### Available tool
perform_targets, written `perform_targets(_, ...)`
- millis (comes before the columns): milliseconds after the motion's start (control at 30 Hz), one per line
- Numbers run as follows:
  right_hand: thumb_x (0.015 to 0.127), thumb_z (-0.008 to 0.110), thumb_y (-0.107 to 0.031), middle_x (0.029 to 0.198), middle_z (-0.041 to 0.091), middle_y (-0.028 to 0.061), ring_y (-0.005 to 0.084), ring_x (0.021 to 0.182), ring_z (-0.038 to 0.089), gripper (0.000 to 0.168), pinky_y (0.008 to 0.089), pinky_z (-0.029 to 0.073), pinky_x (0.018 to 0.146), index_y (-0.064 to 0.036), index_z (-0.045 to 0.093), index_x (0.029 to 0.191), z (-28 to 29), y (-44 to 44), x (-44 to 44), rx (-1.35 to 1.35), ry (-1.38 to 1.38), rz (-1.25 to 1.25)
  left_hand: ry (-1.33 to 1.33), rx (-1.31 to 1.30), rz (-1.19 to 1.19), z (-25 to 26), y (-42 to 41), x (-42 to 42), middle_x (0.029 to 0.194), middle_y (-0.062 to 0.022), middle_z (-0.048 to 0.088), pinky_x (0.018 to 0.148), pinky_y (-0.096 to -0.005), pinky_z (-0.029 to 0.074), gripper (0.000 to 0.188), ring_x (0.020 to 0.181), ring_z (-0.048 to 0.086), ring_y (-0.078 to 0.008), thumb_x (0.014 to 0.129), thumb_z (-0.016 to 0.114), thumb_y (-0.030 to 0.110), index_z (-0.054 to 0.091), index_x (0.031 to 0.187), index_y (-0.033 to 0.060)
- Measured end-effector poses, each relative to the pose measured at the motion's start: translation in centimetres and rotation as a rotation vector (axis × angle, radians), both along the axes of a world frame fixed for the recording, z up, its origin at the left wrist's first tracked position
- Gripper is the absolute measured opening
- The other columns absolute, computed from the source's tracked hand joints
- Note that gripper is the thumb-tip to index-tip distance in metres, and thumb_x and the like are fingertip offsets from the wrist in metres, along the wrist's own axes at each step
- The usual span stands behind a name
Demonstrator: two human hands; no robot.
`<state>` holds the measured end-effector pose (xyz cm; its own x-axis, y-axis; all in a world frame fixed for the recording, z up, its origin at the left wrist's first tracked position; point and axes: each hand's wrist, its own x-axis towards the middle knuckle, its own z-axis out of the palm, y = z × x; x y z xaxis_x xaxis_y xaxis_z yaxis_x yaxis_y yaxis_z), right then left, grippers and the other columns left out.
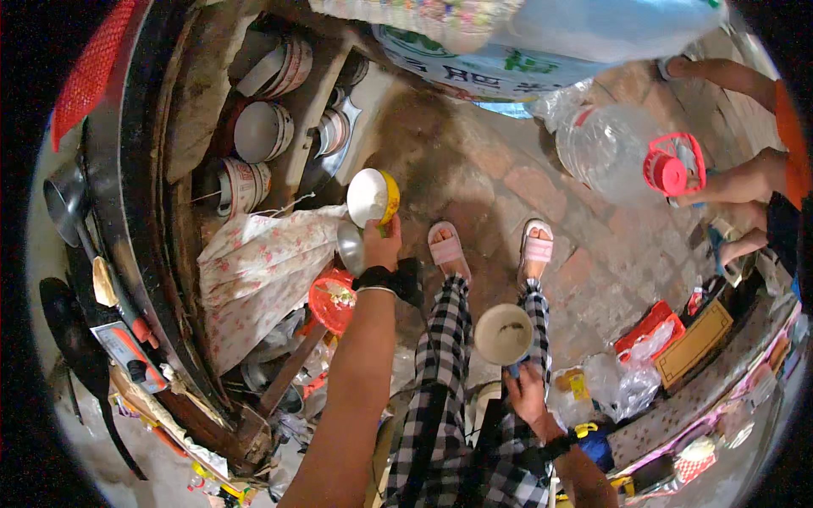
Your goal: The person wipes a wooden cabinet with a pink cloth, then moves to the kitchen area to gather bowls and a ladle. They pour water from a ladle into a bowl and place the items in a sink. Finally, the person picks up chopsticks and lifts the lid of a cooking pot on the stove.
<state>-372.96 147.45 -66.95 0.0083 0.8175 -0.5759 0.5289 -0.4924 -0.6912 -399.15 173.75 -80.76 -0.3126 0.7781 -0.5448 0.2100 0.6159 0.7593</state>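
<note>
My left hand (pixel 382 244) grips a bowl (pixel 367 197), yellow outside and white inside, tilted with its mouth facing left. A shiny metal vessel (pixel 350 247) is partly hidden behind that hand; whether I touch it cannot be told. In front of the bowl, a wooden cupboard (pixel 321 108) holds stacked enamel or ceramic bowls (pixel 263 132) lying on their sides. A floral cloth (pixel 273 273) hangs below them. My right hand (pixel 528 397) holds a pale mug (pixel 503 333) by its bluish handle, above my checked trousers. Its mouth faces up, with a dark mark inside.
A red plastic basket (pixel 330 305) with food scraps sits left of my left forearm. A large clear water bottle (pixel 603 149) stands right, beside another person's legs (pixel 737 178). A printed sack (pixel 483 66) is ahead. Plastic bags (pixel 610 384) lie right. A ladle (pixel 67 203) rests left.
</note>
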Motion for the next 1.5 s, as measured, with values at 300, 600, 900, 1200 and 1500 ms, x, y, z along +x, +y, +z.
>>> perform_targets(300, 0.073, 0.058, -0.008, 0.079, 0.047, 0.0199, 0.0394, 0.072, 0.048, 0.016, 0.0433, 0.04, 0.059, 0.001, 0.049, 0.083, -0.8, 2.2, -0.8, 0.017, -0.002, -0.03, 0.591, -0.387, -0.407, -6.0, 4.5, -7.2, 0.103, -0.0109, 0.053, 0.073, -0.0297, 0.047, 0.027, 0.09, 0.053, -0.0203, 0.085, 0.044, 0.02, 0.048, 0.102, -0.0006)
perform_targets(600, 0.073, 0.058, -0.027, 0.107, 0.048, 0.0167, 0.0323, 0.096, 0.046, 0.046, 0.0432, 0.039, 0.08, -0.006, 0.045, 0.112, -3.3, -2.7, 1.7, -0.144, -0.046, 0.164, 1.0, 0.005, -0.638, -22.9, -0.4, -23.2, 0.097, -0.0097, 0.057, 0.064, -0.0286, 0.046, 0.034, 0.081, 0.056, -0.0201, 0.079, 0.052, 0.027, 0.051, 0.106, 0.0073)
perform_targets(900, 0.08, 0.053, -0.019, 0.096, 0.051, 0.017, 0.0334, 0.084, 0.05, 0.03, 0.0369, 0.041, 0.074, -0.002, 0.048, 0.104, -1.2, 0.4, -0.3, 0.151, -0.425, 0.444, 0.631, -0.112, -0.034, -19.7, 5.7, -15.9, 0.085, -0.0216, 0.058, 0.072, -0.0397, 0.044, 0.041, 0.085, 0.055, -0.0358, 0.08, 0.048, 0.039, 0.056, 0.087, -0.001)
perform_targets(1200, 0.08, 0.054, -0.021, 0.113, 0.046, 0.0257, 0.0421, 0.106, 0.041, 0.037, 0.044, 0.034, 0.09, -0.003, 0.049, 0.112, -2.1, -1.0, -0.2, -0.201, -0.139, 0.159, 0.901, -0.467, -0.912, -17.1, 7.1, -18.9, 0.111, -0.0156, 0.049, 0.072, -0.0347, 0.045, 0.059, 0.094, 0.053, -0.0286, 0.077, 0.054, 0.028, 0.03, 0.124, 0.0028)
perform_targets(1500, 0.065, 0.067, -0.02, 0.117, 0.045, 0.0157, 0.0323, 0.105, 0.044, 0.06, 0.0456, 0.035, 0.088, -0.004, 0.042, 0.118, -4.2, -1.1, -0.9, -0.019, -0.128, -0.001, 0.088, 0.119, 0.341, -18.3, 0.9, -17.8, 0.104, -0.0186, 0.05, 0.074, -0.0338, 0.046, 0.041, 0.091, 0.052, -0.0299, 0.082, 0.052, 0.021, 0.039, 0.111, -0.0057)
